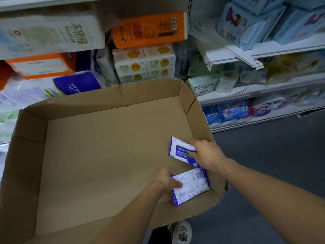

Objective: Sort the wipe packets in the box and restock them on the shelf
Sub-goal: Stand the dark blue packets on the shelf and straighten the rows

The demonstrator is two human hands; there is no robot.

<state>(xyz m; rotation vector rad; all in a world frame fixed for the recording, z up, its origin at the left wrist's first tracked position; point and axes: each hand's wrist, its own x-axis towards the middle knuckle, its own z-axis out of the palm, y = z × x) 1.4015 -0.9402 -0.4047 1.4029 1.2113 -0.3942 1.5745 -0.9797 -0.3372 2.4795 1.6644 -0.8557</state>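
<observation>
A large shallow cardboard box (109, 95) fills the middle of the view. Two blue-and-white alcohol wipe packets lie at its near right corner. The farther packet (177, 148) lies face up, and my right hand (207, 154) grips its right end with curled fingers. The nearer packet (191, 186) shows its printed back, and my left hand (165, 179) holds its left edge with the thumb on top. Both packets rest on or just above the box floor.
Shelves (263, 48) behind and to the right of the box hold tissue packs, orange boxes (149, 29), paper rolls and blue cartons. Loose white shelf strips (242, 57) jut out at the right. Dark floor (263, 155) lies right of the box, and a shoe (182, 232) shows below.
</observation>
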